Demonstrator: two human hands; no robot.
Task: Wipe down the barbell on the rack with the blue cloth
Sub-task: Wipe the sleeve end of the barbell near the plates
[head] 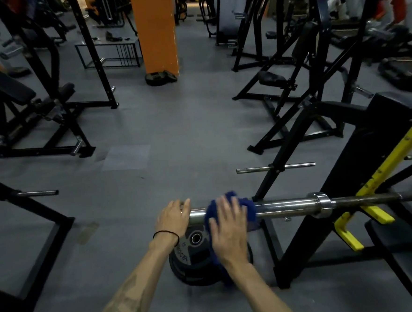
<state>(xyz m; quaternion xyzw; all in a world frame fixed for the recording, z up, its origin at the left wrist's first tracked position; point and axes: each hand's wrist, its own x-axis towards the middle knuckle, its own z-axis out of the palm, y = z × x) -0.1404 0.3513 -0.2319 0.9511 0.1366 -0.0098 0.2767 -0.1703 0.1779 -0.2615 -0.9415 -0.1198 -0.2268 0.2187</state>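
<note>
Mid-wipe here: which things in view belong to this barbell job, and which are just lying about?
Part of the job:
barbell
blue cloth draped over its sleeve
right hand pressing the cloth
left hand at the sleeve's end
yellow rack hook carrying the bar

Just lying about:
weight plates on the floor below
orange pillar
black bench

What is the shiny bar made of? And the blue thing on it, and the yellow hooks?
The barbell looks like polished metal, probably steel: its sleeve gleams and reflects light. The blue cloth seems a soft, fuzzy fabric, maybe towel; it bunches and folds over the bar under the right hand. The yellow hooks look like hard matte plastic, though painted metal is possible.
</note>
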